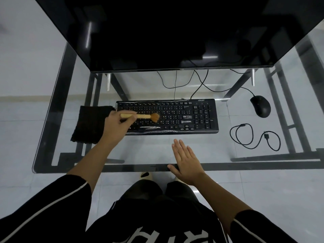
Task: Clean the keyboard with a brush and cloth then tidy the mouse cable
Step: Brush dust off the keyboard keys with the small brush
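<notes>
Head view, left hand [117,122] brushing keyboard [175,116], legends illegible, monitor [175,32] cropped

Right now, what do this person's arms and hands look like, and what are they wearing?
Both hands, the left hand and the right hand, are bare: no gloves, rings or watch visible. Forearms are uncovered. Black sleeves end near the elbows, each with a thin white stripe along it.

The desk [52,95] is seen to be clear, glossy glass on a dark frame, probably metal. The keyboard [201,118] is black plastic with a glossy strip at its 6 o'clock edge. The brush [140,116] has a pale wooden handle and soft tan bristles. The cloth [89,125] is black, matt, rough-woven. The mouse [260,106] is matt black plastic; the monitor [175,32] screen is glossy.
</notes>
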